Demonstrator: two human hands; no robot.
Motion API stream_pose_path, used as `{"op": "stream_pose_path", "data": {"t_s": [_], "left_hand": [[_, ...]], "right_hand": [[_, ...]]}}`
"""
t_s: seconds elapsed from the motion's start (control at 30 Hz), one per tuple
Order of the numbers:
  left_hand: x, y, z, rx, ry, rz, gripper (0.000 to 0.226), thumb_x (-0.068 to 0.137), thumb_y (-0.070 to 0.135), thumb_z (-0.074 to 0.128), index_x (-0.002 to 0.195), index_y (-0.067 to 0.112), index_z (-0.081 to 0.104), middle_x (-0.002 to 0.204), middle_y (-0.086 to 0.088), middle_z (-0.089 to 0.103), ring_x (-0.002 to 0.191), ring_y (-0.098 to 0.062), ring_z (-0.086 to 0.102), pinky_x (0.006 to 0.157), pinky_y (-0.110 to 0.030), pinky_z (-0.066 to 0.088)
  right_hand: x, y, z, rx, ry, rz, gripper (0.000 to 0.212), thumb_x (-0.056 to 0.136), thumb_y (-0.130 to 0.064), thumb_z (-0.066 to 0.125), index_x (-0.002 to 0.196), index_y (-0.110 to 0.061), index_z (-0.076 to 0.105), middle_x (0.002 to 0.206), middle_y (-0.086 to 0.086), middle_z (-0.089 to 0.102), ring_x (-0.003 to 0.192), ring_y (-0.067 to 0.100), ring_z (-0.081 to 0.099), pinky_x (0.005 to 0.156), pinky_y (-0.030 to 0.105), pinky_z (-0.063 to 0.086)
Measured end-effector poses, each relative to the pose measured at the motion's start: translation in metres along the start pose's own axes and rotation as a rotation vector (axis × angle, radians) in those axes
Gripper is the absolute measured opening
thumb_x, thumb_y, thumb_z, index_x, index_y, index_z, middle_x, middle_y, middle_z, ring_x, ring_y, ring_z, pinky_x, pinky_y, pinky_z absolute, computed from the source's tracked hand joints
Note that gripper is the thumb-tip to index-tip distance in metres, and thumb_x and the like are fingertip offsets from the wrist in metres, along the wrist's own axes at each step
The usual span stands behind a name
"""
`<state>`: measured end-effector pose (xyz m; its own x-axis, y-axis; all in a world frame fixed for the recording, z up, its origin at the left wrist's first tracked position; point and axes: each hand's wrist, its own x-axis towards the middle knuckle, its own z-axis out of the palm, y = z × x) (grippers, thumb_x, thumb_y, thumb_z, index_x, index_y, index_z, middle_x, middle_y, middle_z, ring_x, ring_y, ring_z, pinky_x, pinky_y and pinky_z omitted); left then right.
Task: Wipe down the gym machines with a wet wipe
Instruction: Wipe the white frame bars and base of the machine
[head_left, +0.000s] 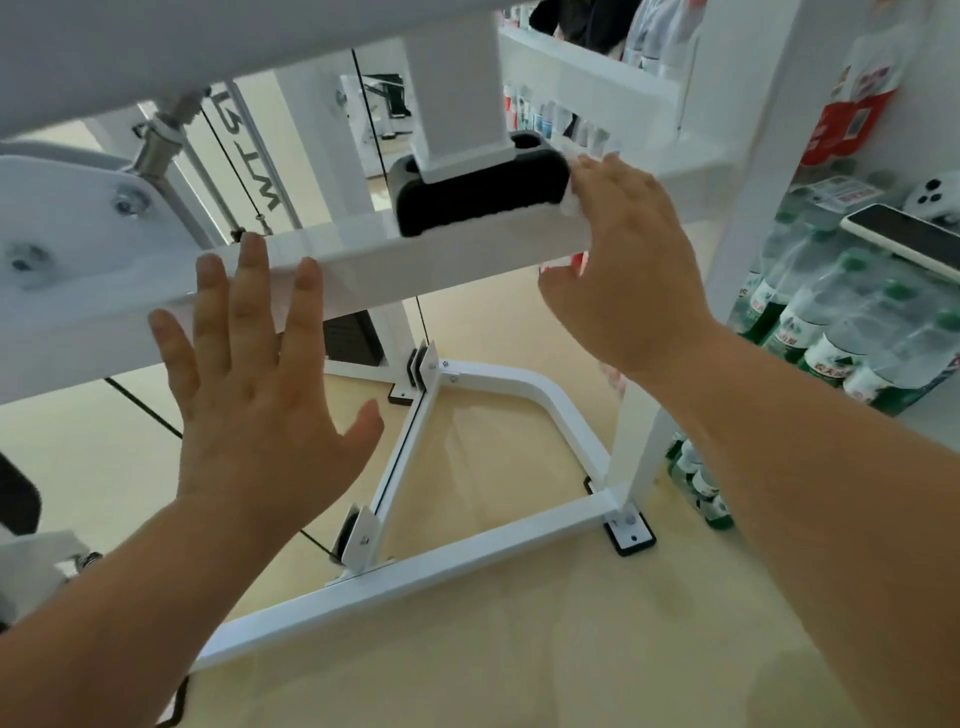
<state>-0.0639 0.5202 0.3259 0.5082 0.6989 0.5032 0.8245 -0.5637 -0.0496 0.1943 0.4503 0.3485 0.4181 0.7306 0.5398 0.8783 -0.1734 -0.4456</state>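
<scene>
- The wipe (573, 203) is bunched under the right hand (631, 270), against the right end of the black pad (478, 200) that sits on the white bar (363, 260). Only small white edges of it show.
- The right fingers are curved over the wipe and press it to the pad, with the thumb hanging below the bar.
- The left hand (249, 395) holds nothing: its fingers are straight and spread, tips laid on the bar's front face, probably to steady.
- Handling, as I judge it: the wipe is light, limp and damp, so it will fold or slip free unless kept wadded under the fingers.
- The painted bar looks glossy and slick. The pad looks duller and grippier — it may drag and roll the wipe.
- The frame looks stiff and fixed, so firm pressure should do no harm.
</scene>
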Motion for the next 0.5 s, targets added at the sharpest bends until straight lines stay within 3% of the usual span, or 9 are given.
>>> {"op": "stream_pose_path", "data": {"t_s": [0.07, 0.17, 0.23, 0.33, 0.4, 0.5], "left_hand": [[-0.005, -0.015, -0.001, 0.003, 0.01, -0.012, 0.119, 0.072, 0.044, 0.081, 0.162, 0.014, 0.009, 0.17, -0.014, -0.004, 0.156, -0.038, -0.008, 0.122, -0.064, -0.003], [-0.013, -0.035, -0.003, 0.014, 0.03, -0.034, 0.12, 0.071, 0.044, 0.082, 0.161, 0.014, 0.009, 0.169, -0.014, -0.003, 0.156, -0.037, -0.008, 0.123, -0.062, -0.005], [-0.019, -0.048, -0.005, 0.017, 0.042, -0.049, 0.119, 0.071, 0.044, 0.082, 0.161, 0.014, 0.01, 0.169, -0.013, -0.001, 0.156, -0.036, -0.007, 0.123, -0.059, -0.006], [-0.03, -0.068, -0.007, 0.033, 0.064, -0.09, 0.117, 0.07, 0.044, 0.083, 0.16, 0.013, 0.015, 0.168, -0.016, 0.005, 0.156, -0.038, -0.002, 0.122, -0.06, -0.003], [-0.036, -0.082, -0.01, 0.039, 0.054, -0.128, 0.117, 0.07, 0.044, 0.083, 0.161, 0.013, 0.016, 0.168, -0.016, 0.004, 0.155, -0.039, -0.002, 0.122, -0.061, -0.003], [-0.041, -0.104, -0.016, 0.044, 0.037, -0.178, 0.115, 0.071, 0.045, 0.082, 0.161, 0.018, 0.015, 0.168, -0.014, 0.003, 0.155, -0.039, -0.003, 0.122, -0.062, -0.002]], "right_hand": [[-0.018, -0.022, 0.007, 0.11, 0.11, 0.056, 0.074, 0.088, -0.011, 0.059, 0.157, -0.001, 0.034, 0.162, 0.015, 0.037, 0.154, 0.029, 0.026, 0.128, 0.036, 0.015], [-0.046, -0.067, 0.028, 0.06, 0.19, -0.216, 0.076, 0.089, -0.008, 0.056, 0.157, 0.008, 0.026, 0.166, 0.024, 0.024, 0.156, 0.037, 0.018, 0.128, 0.047, 0.015], [-0.05, -0.093, 0.047, -0.055, 0.077, -0.392, 0.076, 0.091, -0.012, 0.051, 0.158, 0.007, 0.021, 0.167, 0.025, 0.018, 0.157, 0.038, 0.013, 0.129, 0.05, 0.012], [-0.034, -0.129, 0.066, -0.27, -0.136, -0.416, 0.084, 0.095, -0.026, 0.048, 0.162, 0.001, 0.006, 0.171, 0.02, 0.005, 0.159, 0.033, 0.001, 0.129, 0.045, -0.004], [-0.017, -0.139, 0.071, -0.292, -0.166, -0.338, 0.092, 0.093, -0.041, 0.054, 0.162, -0.002, 0.008, 0.17, 0.018, 0.015, 0.158, 0.032, 0.009, 0.127, 0.043, -0.006], [-0.011, -0.152, 0.076, -0.288, -0.087, -0.208, 0.09, 0.087, -0.047, 0.063, 0.158, -0.004, 0.029, 0.162, 0.016, 0.036, 0.152, 0.032, 0.028, 0.127, 0.043, 0.007]]}}
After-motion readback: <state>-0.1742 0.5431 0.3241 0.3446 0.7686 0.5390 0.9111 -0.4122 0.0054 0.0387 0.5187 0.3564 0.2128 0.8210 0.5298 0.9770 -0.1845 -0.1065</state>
